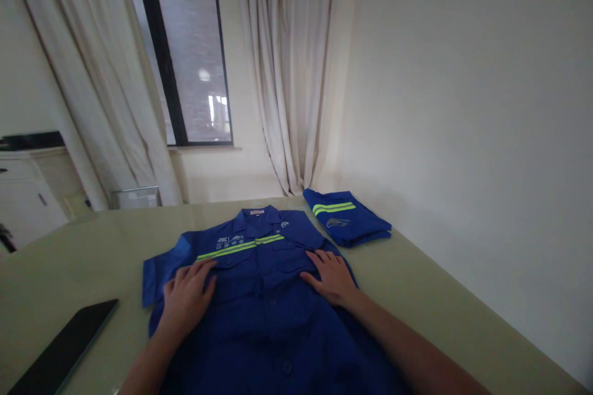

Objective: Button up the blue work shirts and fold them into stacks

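A dark blue short-sleeved work shirt (259,302) lies front side up, its collar at the far end. Yellow-green reflective stripes cross its chest, with pale printing above them. My left hand (188,296) rests on the left side of the chest, just below the stripe, fingers stretched out. On the opposite side, my right hand (331,274) lies flat on the fabric near the right sleeve, fingers spread. That sleeve is folded inward over the chest, while the left one sticks out sideways. The shirt's lower end runs out of view at the bottom.
A folded blue garment (349,219) with the same stripes sits at the table's far right. A black flat device (67,345) lies at the left on the pale green table (417,308). The wall (477,136) borders the table's right edge; curtains (291,62) hang behind.
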`<state>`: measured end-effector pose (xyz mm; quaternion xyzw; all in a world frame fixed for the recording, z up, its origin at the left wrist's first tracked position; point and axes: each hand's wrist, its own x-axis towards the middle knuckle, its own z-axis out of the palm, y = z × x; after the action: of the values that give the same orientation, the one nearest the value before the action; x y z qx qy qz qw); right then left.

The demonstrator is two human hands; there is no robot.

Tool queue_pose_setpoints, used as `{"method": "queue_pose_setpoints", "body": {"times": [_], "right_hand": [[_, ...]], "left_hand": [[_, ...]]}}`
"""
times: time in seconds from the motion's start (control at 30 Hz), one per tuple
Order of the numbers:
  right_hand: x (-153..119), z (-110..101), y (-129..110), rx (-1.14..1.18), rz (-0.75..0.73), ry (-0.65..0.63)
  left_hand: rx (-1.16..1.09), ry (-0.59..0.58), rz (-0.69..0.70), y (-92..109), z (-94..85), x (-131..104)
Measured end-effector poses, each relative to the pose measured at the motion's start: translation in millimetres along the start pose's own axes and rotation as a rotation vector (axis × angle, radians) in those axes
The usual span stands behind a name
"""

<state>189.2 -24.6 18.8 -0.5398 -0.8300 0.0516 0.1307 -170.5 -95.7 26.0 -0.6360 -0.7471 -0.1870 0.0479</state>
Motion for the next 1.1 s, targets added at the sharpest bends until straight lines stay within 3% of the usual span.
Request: {"method": "queue_pose_setpoints", "body": {"times": [0.13, 0.2, 0.27, 0.37, 0.47, 0.53, 0.6, 0.67, 0.77, 0.93, 1.0, 1.1], "right_hand": [[27, -9, 1, -0.055, -0.025, -0.003], [45, -17, 6, -0.066, 0.015, 0.033], [61, -25, 13, -0.098, 0.148, 0.139], [70, -28, 18, -0.152, 0.25, 0.266], [61, -16, 14, -0.112, 0.006, 0.205], [52, -4, 10, -0.075, -0.126, 0.106], [44, 4, 9, -0.079, -0.066, 0.05], [37, 6, 10, -0.118, 0.091, 0.066], [20, 1, 9, -0.155, 0.126, 0.106], [-27, 0, -7, 0.025, -0.134, -0.029], [-36, 1, -12, 0.073, -0.157, -0.06], [-29, 1, -11, 0.094, -0.142, -0.063]], "left_hand": [[-0.147, -0.563, 0.181, 39, -15.6, -24], [-0.147, -0.737, 0.205, 51, -19.5, -31], [-0.133, -0.807, 0.235, 52, -21.6, -31], [-0.145, -0.813, 0.302, 44, -21.7, -21], [-0.162, -0.771, 0.358, 35, -13.7, -10], [-0.163, -0.65, 0.35, 33, -2.8, -7], [-0.145, -0.482, 0.335, 30, 9.9, -4], [-0.117, -0.358, 0.358, 25, 20.6, -2], [-0.095, -0.301, 0.47, 12, 28.5, 5], [-0.026, -0.272, 0.517, -1, 25.1, 11], [0.023, -0.282, 0.504, 5, 20.1, 8], [0.143, -0.277, 0.429, 28, 9.3, -3]]}}
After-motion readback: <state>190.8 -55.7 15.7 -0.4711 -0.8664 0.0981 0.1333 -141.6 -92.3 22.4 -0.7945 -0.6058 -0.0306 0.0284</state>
